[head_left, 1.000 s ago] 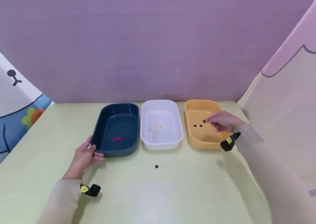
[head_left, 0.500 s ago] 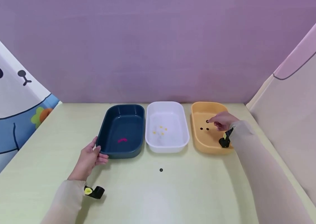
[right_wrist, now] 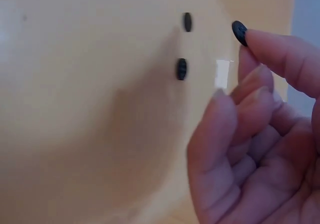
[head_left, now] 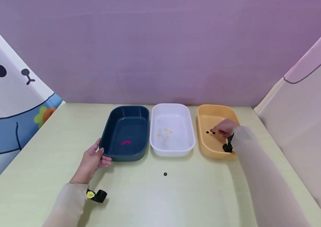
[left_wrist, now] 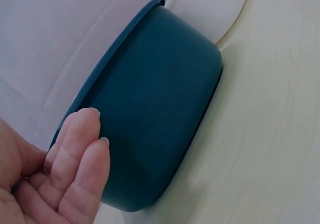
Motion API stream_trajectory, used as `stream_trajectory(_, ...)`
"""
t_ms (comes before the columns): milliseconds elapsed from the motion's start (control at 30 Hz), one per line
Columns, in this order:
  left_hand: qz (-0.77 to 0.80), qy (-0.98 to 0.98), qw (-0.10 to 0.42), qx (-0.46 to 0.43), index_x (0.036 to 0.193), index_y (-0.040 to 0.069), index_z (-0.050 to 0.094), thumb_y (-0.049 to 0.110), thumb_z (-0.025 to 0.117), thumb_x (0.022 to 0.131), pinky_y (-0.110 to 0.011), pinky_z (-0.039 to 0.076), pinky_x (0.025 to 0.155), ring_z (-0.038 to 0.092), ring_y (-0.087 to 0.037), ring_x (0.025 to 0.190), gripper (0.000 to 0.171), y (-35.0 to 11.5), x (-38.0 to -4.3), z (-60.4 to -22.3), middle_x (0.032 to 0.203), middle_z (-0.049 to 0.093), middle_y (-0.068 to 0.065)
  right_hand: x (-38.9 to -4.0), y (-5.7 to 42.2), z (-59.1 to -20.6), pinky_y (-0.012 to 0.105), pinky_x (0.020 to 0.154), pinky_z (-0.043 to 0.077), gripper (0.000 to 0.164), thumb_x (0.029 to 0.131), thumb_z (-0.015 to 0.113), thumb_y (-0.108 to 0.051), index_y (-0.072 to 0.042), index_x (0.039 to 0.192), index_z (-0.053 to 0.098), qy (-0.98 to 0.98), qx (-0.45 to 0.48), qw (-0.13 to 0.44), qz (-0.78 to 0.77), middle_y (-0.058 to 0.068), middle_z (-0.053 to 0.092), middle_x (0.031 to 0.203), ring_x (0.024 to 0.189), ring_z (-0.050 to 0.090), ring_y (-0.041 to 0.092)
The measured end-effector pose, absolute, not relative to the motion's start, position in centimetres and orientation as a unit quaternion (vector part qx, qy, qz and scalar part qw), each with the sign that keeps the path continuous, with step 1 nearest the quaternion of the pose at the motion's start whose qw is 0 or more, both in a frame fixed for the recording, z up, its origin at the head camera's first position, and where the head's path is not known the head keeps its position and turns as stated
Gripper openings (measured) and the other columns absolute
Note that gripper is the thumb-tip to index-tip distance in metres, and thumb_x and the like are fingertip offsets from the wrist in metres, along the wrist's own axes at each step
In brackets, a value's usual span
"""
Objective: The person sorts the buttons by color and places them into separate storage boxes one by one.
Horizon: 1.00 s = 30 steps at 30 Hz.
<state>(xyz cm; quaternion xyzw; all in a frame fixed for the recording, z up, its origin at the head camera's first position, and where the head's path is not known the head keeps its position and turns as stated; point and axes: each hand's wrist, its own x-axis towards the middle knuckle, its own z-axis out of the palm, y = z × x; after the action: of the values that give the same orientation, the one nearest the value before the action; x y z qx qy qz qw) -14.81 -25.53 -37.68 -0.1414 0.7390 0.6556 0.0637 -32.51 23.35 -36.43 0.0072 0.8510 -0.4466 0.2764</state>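
Note:
My right hand [head_left: 225, 127] is over the orange tray [head_left: 214, 154] and pinches a small black button [right_wrist: 240, 33] between thumb and fingertip. Two more black buttons [right_wrist: 181, 69] lie on that tray's floor, close by the held one. At the near left corner of the dark blue tray [head_left: 129, 157], my left hand [head_left: 92, 160] holds the rim, its fingers along the outer wall [left_wrist: 145, 109]. Pink pieces [head_left: 126, 142] lie inside the blue tray. One further black button [head_left: 165, 174] rests on the table in front of the trays.
Between the two other trays stands a white tray [head_left: 173, 153] with several small yellow pieces [head_left: 167, 136] in it. All three trays stand in a row on the pale table [head_left: 149, 201], before a purple backdrop [head_left: 160, 53]. Printed cloth [head_left: 4, 126] hangs at the left side.
My right hand has come down and nearer with the button, closer to the two lying in the orange tray. The head view has shifted slightly; my left hand stays on the blue tray.

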Motion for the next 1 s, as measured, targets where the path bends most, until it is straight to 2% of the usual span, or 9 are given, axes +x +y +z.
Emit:
stream_trajectory(133, 0.653, 0.741, 0.066, -0.146, 0.154, 0.013, -0.005, 0.010, 0.027, 0.106, -0.022, 0.055, 0.059, 0.063, -0.009, 0.053, 0.058, -25.6, -14.8, -37.8, 0.064, 0.063, 0.000, -32.7, 23.3, -37.2, 0.019, 0.049, 0.038, 0.029, 0.088, 0.062, -0.011, -0.010, 0.059, 0.056, 0.863, -0.004, 0.296, -0.409, -0.004, 0.044, 0.051, 0.046, 0.042, 0.006)
stream_trajectory(800, 0.653, 0.740, 0.060, -0.148, 0.154, 0.013, -0.004, 0.010, 0.027, 0.106, -0.023, 0.055, 0.058, 0.062, -0.009, 0.052, 0.058, -25.5, -14.8, -37.9, 0.064, 0.062, -0.001, -32.9, 23.1, -37.2, 0.020, 0.053, 0.042, 0.034, 0.088, 0.060, -0.011, -0.012, 0.056, 0.050, 0.871, -0.005, 0.303, -0.386, -0.003, 0.044, 0.052, 0.049, 0.044, 0.007)
stream_trajectory(933, 0.651, 0.743, 0.057, -0.147, 0.154, 0.013, -0.004, 0.011, 0.027, 0.106, -0.023, 0.055, 0.058, 0.062, -0.009, 0.052, 0.057, -25.5, -14.8, -37.8, 0.064, 0.062, -0.001, -32.2, 22.7, -36.1, 0.020, 0.052, 0.041, 0.030, 0.088, 0.059, -0.008, -0.010, 0.058, 0.053, 0.868, -0.012, 0.290, -0.402, -0.003, 0.044, 0.051, 0.048, 0.043, 0.007)
stream_trajectory(1000, 0.652, 0.742, 0.058, -0.145, 0.154, 0.013, -0.004, 0.010, 0.026, 0.106, -0.023, 0.055, 0.058, 0.062, -0.009, 0.052, 0.057, -25.5, -14.8, -37.7, 0.064, 0.063, -0.001, -32.0, 22.6, -35.8, 0.022, 0.051, 0.039, 0.025, 0.089, 0.058, -0.007, -0.007, 0.064, 0.057, 0.856, -0.021, 0.281, -0.434, -0.003, 0.044, 0.053, 0.049, 0.041, 0.008)
